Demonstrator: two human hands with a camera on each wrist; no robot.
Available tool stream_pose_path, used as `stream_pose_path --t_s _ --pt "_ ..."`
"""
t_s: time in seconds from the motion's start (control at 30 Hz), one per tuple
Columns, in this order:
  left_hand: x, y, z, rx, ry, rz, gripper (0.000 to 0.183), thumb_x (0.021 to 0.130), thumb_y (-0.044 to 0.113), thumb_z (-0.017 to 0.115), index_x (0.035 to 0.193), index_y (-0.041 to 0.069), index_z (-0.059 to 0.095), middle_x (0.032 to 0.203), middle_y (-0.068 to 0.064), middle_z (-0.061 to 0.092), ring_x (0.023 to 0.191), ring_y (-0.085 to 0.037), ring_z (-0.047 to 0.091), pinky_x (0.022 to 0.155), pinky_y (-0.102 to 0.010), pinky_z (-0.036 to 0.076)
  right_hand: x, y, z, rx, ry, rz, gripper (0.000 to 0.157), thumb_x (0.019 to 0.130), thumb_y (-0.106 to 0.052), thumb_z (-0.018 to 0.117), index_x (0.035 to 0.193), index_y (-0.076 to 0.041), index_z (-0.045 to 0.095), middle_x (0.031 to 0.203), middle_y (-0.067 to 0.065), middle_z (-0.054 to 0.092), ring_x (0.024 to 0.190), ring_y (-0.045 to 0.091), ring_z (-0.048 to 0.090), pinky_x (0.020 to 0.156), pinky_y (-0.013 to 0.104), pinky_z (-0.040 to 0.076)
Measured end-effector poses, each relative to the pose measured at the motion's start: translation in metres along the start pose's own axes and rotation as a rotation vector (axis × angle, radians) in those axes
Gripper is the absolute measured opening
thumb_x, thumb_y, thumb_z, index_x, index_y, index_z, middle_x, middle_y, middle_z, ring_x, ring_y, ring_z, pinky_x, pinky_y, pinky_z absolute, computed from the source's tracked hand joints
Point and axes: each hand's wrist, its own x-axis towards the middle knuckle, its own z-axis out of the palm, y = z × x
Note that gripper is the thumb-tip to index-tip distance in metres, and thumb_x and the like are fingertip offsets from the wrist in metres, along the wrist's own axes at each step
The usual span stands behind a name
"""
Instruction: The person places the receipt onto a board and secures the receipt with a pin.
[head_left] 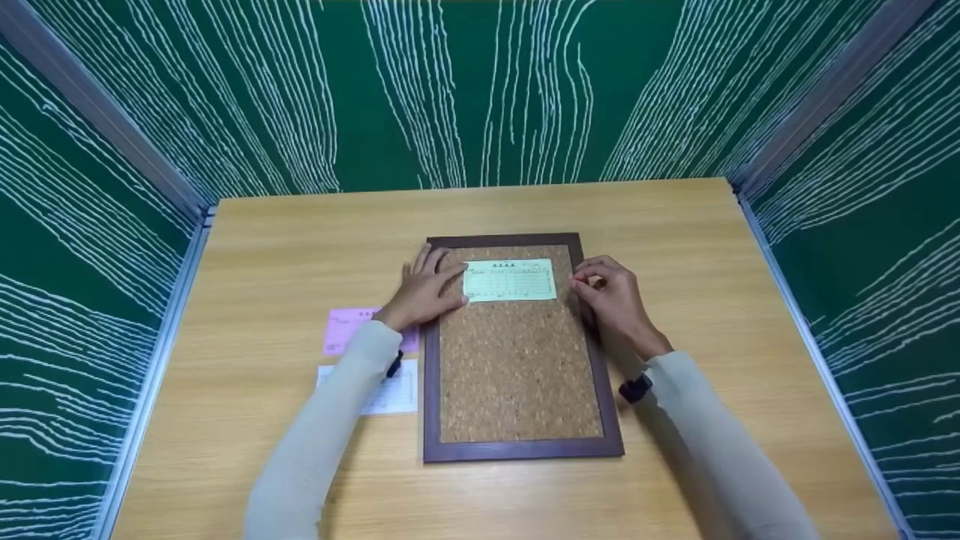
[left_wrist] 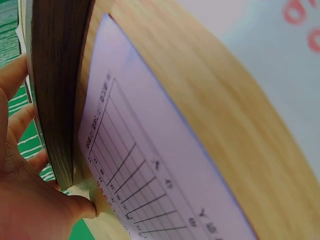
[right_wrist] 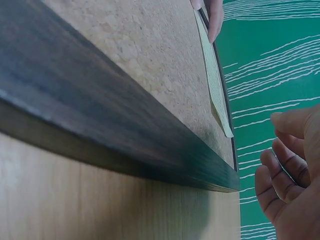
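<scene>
A pale green printed slip [head_left: 509, 280] lies across the upper part of a dark-framed cork board [head_left: 517, 375]. My left hand [head_left: 424, 291] spreads over the board's left frame, thumb and a fingertip resting at the slip's left edge. Just past the slip's right end, my right hand [head_left: 611, 292] hovers by the right frame, thumb and index tips together and the other fingers curled. Whether those tips hold something small, I cannot tell. In the right wrist view the slip's near end [right_wrist: 220, 117] bends slightly up off the cork.
Left of the board, a pink slip [head_left: 349, 330] lies above a white printed slip [head_left: 394, 394], both partly behind the left forearm. The board rests on a wooden table [head_left: 262, 262]. Green walls [head_left: 525, 97] with white wavy lines enclose the back and both sides.
</scene>
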Motion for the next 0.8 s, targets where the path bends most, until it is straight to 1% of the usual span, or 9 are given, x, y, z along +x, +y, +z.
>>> stream_pose_path --t_s 0.3,0.53,0.8 --pt "-0.002 0.002 -0.002 -0.012 -0.004 -0.009 0.073 0.103 0.051 0.069 0.168 0.024 0.049 0.181 -0.016 0.020 0.170 -0.042 -0.008 0.127 -0.081 0.000 0.004 0.000 0.009 0.013 -0.021 0.008 0.005 0.099 0.002 0.079 0.100 0.006 0.080 0.116 0.017 0.074 0.100 0.024 0.066 0.075 0.015 0.050" --pt "-0.001 0.002 -0.002 -0.014 -0.002 -0.010 0.072 0.103 0.050 0.070 0.168 0.024 0.050 0.181 -0.016 0.020 0.170 -0.043 -0.008 0.126 -0.081 -0.001 0.010 0.003 0.016 0.020 -0.051 0.009 0.005 0.100 0.003 0.078 0.100 0.008 0.080 0.113 0.018 0.073 0.097 0.024 0.066 0.075 0.014 0.051" --pt "0.000 -0.001 -0.001 0.018 0.001 0.004 0.072 0.104 0.051 0.071 0.167 0.023 0.050 0.180 -0.017 0.022 0.169 -0.045 -0.004 0.126 -0.082 0.004 0.017 0.002 0.022 -0.019 -0.074 -0.005 0.004 0.099 0.003 0.079 0.097 0.006 0.081 0.111 0.018 0.074 0.094 0.023 0.066 0.074 0.016 0.049"
